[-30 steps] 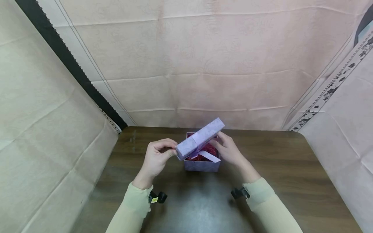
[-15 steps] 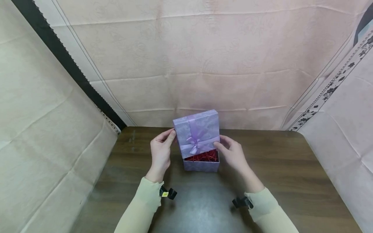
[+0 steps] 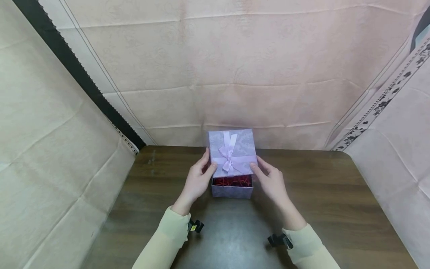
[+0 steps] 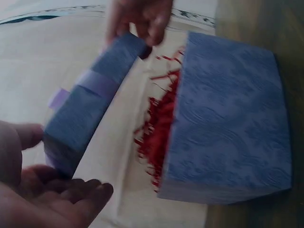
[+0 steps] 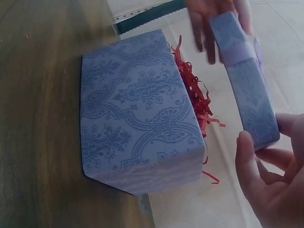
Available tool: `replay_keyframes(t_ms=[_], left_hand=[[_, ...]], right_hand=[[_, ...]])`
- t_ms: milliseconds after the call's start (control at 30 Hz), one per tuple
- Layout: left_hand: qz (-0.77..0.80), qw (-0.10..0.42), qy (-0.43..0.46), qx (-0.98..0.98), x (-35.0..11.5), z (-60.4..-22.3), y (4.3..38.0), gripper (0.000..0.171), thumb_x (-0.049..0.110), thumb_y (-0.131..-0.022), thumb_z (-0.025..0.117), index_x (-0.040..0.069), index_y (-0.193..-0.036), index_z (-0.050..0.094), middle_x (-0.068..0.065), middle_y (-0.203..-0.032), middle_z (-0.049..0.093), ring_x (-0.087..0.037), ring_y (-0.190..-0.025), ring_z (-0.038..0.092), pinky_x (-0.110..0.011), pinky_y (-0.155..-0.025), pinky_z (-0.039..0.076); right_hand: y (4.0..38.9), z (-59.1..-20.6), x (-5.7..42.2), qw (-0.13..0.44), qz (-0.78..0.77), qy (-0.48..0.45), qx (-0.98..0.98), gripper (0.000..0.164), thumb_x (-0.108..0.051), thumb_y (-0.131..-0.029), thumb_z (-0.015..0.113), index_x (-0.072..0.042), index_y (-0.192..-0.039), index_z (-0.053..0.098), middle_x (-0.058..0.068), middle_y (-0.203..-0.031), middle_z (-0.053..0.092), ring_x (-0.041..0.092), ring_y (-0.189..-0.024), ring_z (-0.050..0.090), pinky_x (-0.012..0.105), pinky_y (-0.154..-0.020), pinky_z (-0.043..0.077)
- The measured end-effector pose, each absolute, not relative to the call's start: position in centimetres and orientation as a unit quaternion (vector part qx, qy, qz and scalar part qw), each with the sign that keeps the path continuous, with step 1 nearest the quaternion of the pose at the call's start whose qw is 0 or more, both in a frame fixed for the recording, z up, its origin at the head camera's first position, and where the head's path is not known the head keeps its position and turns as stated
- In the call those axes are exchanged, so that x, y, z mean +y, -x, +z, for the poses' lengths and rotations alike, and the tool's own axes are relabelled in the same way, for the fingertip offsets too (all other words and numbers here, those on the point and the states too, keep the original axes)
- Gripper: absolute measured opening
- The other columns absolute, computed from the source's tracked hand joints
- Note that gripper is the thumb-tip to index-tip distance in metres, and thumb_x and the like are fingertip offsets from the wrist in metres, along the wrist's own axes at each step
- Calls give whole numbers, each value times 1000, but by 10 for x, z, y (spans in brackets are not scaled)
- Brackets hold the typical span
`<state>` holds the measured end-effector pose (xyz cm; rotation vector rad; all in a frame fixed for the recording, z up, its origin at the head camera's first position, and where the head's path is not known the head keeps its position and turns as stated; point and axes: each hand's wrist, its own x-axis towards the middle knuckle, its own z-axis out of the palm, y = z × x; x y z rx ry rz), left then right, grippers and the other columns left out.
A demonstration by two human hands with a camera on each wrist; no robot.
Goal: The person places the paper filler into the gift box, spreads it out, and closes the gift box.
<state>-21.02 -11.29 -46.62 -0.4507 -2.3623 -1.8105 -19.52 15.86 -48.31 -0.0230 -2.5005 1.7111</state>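
A lavender patterned gift box lid, tied with a lilac ribbon bow, hangs above the matching open box. Red shredded paper fills the box and pokes over its rim. My left hand grips the lid's left side, thumb on top and fingers below. At the opposite side, my right hand pinches the near corner between thumb and fingers. Both wrist views show a gap between the lid and the box. The back of the box opening is hidden beneath the lid.
The box stands on a dark brown wooden table, toward its back edge. Pale cloth hangs behind and at both sides. Each wrist carries a small black camera.
The lid has turned from a steep tilt to face up, bow on top, and come down closer over the box. My left hand has shifted right with its edge.
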Motion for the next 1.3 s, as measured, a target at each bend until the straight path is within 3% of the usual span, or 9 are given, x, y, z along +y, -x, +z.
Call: replay_keyframes(t_ms=[100,233,333,433,467,600,833,1000,1300], left_hand=[[-578,24,156,-800,-113,-472,212,67,29,-113,59,4,-166,28,-10,-173,25,-24,-159,26,-43,-130,24],[-583,-32,167,-794,-114,-481,214,79,34,-110,62,8,-170,17,0,-177,10,-19,-163,12,-48,-132,15],[-573,-71,183,-796,-116,-489,216,95,35,-105,69,10,-172,7,3,-178,0,-19,-164,3,-53,-132,9],[-539,-96,195,-814,-119,-498,218,109,38,-99,77,11,-172,-1,2,-178,-7,-21,-164,-1,-55,-132,8],[-526,-101,196,-821,-120,-501,218,113,39,-98,79,11,-172,-2,1,-178,-7,-21,-164,-1,-55,-132,8],[-497,-106,198,-838,-123,-511,218,120,43,-92,85,10,-172,1,-2,-178,-4,-23,-164,2,-54,-132,12],[-491,-76,199,-845,-127,-526,223,111,45,-94,83,11,-171,11,-5,-179,9,-26,-163,14,-56,-130,20],[-494,-73,196,-844,-128,-526,223,112,50,-93,84,13,-171,13,-8,-179,13,-25,-162,16,-55,-130,22],[-489,-87,176,-850,-129,-531,218,108,47,-94,84,15,-172,17,-3,-178,18,-25,-162,19,-54,-130,24]], right_hand=[[191,-483,160,61,522,18,-851,71,-63,-105,60,-13,-155,59,18,-109,78,26,-80,76,32,-70,58],[188,-487,159,60,485,17,-872,71,-62,-108,54,-8,-154,59,18,-95,75,32,-78,73,38,-66,55],[187,-492,158,74,459,13,-885,70,-60,-109,51,-5,-152,60,21,-114,77,38,-104,74,50,-88,60],[187,-497,155,84,435,8,-897,69,-58,-111,49,-3,-151,61,20,-138,69,40,-131,64,57,-111,50],[187,-499,155,86,427,7,-900,68,-57,-111,49,-2,-150,61,20,-144,64,40,-136,60,59,-115,47],[184,-506,150,97,405,7,-909,64,-53,-112,51,-1,-147,63,24,-139,67,43,-131,63,60,-112,49],[181,-510,143,138,380,1,-915,56,-45,-112,56,0,-142,68,26,-117,74,48,-115,68,62,-99,54],[179,-511,141,153,374,1,-915,54,-43,-112,58,2,-139,69,24,-115,73,46,-111,69,61,-96,55],[170,-510,137,96,360,8,-928,60,-45,-110,60,7,-140,67,25,-120,72,44,-113,69,60,-99,55]])
